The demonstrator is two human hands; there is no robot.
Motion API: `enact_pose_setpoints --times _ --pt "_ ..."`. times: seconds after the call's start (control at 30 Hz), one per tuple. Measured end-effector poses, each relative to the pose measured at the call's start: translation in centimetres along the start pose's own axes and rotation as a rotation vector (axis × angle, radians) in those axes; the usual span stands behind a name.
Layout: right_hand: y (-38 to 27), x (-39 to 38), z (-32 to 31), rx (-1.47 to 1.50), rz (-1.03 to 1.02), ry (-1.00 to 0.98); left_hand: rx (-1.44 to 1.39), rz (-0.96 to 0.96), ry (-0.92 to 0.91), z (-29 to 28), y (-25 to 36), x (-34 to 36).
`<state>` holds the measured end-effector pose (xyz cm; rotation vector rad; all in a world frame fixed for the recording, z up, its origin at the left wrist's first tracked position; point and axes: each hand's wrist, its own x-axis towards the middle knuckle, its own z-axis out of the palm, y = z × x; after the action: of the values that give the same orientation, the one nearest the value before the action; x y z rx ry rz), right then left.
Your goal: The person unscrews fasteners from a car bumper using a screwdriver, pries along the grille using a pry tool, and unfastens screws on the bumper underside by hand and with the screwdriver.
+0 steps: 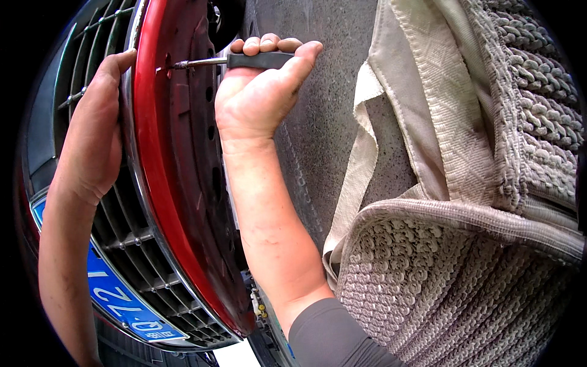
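Observation:
My right hand (260,92) is closed around the black handle of a screwdriver (260,60), palm up with the fingers curled over it. Its metal shaft points left, and the tip meets the red painted edge of a car's front end (150,122). On the left, my left hand (101,128) lies edge-on over the dark grille (131,235). One stretched digit touches the chrome trim strip (133,92) beside the red edge. The other fingers of that hand are mostly hidden behind it.
A blue licence plate (125,306) sits below the grille, partly behind my left forearm. Dark inner panels (195,159) with holes run along the red edge. Grey speckled ground (324,116) shows beyond my right arm. Beige woven fabric (452,275) with a loose strap (354,171) fills the right side.

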<state>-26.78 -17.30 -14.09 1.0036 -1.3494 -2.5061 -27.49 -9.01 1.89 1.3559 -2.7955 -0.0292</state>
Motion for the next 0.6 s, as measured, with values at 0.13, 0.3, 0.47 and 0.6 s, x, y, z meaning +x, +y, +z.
enact_pose_setpoints --times 0.13,0.3,0.47,0.6 --pt "0.0 0.1 -0.4 0.019 0.011 0.000 -0.017 -0.011 -0.050 -0.3 -0.2 0.3" --pt "0.0 -0.4 -0.7 0.009 0.035 0.092 0.085 0.064 0.056 0.7 0.1 -0.6" --pt "0.0 -0.8 -1.5 0.007 0.036 0.108 0.000 0.001 -0.042 -0.4 -0.3 0.3" --pt "0.0 -1.0 -2.1 -0.009 0.021 0.117 -0.006 0.015 0.000 0.1 -0.3 0.0"
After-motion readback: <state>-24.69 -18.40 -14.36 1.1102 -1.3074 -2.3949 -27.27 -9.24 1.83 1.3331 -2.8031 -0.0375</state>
